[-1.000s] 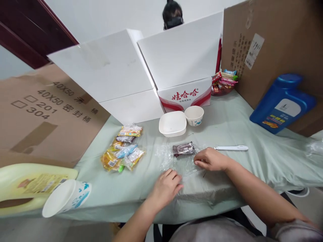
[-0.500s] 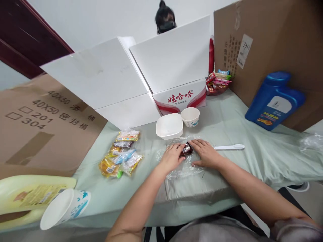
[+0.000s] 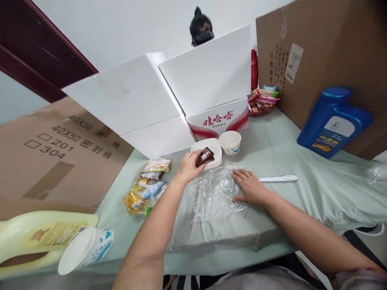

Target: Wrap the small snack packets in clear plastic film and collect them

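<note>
A: Left hand (image 3: 190,166) status?
B: Closed on the brown packet (image 3: 204,157), held at the white dish (image 3: 208,143).
A: Packet touching the dish?
B: Can't tell. Overlaps it in view.
A: Right hand (image 3: 249,187)?
B: Palm down, fingers extended, on the right side of the clear plastic film (image 3: 214,195).
A: Nearby?
B: Paper cup (image 3: 231,141) just right of dish. White handle (image 3: 279,178) right of right hand, on the table (image 3: 305,205). Wrapped snacks (image 3: 145,187) left, partly behind left forearm.

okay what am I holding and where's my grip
Your left hand holds the dark brown packet by its left end. Your right hand lies flat on the clear plastic film.
</note>
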### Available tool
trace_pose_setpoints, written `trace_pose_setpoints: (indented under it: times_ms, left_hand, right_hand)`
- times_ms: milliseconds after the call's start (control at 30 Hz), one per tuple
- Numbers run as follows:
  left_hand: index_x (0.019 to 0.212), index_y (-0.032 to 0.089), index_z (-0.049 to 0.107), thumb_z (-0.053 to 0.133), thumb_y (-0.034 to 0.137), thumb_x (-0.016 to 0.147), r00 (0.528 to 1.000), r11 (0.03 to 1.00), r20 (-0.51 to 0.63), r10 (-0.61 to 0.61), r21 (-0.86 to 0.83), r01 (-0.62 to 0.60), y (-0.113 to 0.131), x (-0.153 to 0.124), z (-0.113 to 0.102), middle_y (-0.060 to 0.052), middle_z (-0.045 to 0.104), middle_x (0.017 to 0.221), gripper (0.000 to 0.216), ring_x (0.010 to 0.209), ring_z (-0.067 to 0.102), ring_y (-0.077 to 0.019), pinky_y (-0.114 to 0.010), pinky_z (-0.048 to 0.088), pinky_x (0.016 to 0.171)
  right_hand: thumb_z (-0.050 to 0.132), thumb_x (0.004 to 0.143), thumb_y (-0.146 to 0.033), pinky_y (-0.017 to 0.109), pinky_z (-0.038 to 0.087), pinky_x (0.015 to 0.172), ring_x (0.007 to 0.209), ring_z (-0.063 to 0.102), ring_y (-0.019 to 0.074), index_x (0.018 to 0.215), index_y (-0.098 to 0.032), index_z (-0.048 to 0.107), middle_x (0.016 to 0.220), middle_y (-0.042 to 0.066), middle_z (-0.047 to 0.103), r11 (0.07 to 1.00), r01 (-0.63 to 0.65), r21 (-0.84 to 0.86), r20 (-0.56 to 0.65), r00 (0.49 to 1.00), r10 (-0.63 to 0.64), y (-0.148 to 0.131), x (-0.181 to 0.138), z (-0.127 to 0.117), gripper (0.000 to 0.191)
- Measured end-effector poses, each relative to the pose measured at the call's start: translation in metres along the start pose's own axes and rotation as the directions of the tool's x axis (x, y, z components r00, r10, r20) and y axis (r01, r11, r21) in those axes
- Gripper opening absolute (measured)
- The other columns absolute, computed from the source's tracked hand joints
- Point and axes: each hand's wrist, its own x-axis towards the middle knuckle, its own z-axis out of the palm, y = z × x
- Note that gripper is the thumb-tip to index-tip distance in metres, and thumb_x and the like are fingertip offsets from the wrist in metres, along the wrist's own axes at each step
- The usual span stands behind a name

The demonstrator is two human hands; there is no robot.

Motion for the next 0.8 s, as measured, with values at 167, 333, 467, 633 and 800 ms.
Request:
trace_pose_setpoints:
  times_ms: [167,333,467,633,800]
  left_hand:
    - [0.121,0.017,0.059,0.072,0.022,0.074,0.996,0.992,-0.073,0.057,0.118,-0.048,0.013,0.020,0.014,-0.014,0.057,0.127,0.049,0.122,0.050,-0.0331,-0.050,0.041,0.102]
    - [0.109,0.019,0.063,0.051,0.023,0.091,0.893,0.892,-0.022,0.450,-0.039,-0.451,0.066,-0.042,0.044,-0.009,0.066,0.104,0.022,0.103,0.060,-0.0209,-0.037,0.049,0.094]
    - [0.129,0.024,0.056,0.058,0.040,0.089,0.914,0.950,0.287,0.286,0.039,-0.309,0.062,-0.080,0.069,-0.011,0.051,0.141,0.043,0.133,0.042,-0.0332,-0.052,0.039,0.107]
    - [0.141,0.020,0.046,0.049,0.045,0.093,0.950,0.936,0.196,-0.243,0.303,0.177,-0.003,-0.087,0.058,-0.016,0.037,0.151,0.054,0.142,0.025,-0.0427,-0.065,0.024,0.109]
    - [0.118,0.013,0.062,0.048,0.028,0.092,0.998,0.992,0.044,-0.043,0.124,0.038,-0.006,-0.114,0.034,-0.017,0.059,0.127,0.033,0.127,0.047,-0.0321,-0.051,0.038,0.107]
  right_hand:
    - [0.068,0.069,-0.067,0.050,0.023,0.113,0.143,0.020,0.0381,0.145,-0.010,0.042,0.155,0.019,0.028,1.000,-0.021,-0.019,0.015,1.000,0.022,-0.001,0.000,-0.003,0.098]
    - [0.066,0.064,-0.074,0.056,0.014,0.114,0.145,0.005,0.0422,0.149,-0.015,0.036,0.160,0.017,0.016,0.999,-0.044,-0.021,0.074,0.996,0.046,-0.001,0.001,-0.002,0.108]
    - [0.062,0.064,-0.078,0.058,0.009,0.114,0.145,0.001,0.0433,0.151,-0.017,0.030,0.160,0.017,0.013,0.998,-0.041,-0.042,0.123,0.991,0.046,-0.004,-0.001,-0.002,0.111]
    - [0.057,0.068,-0.079,0.060,0.006,0.114,0.145,0.002,0.0434,0.153,-0.018,0.025,0.160,0.017,0.012,0.993,-0.059,-0.103,0.158,0.985,0.075,-0.009,-0.003,-0.003,0.109]
    - [0.059,0.068,-0.077,0.064,0.007,0.112,0.144,0.004,0.0459,0.152,-0.017,0.029,0.159,0.019,0.015,0.986,-0.079,-0.148,0.160,0.982,0.103,-0.017,-0.006,-0.005,0.108]
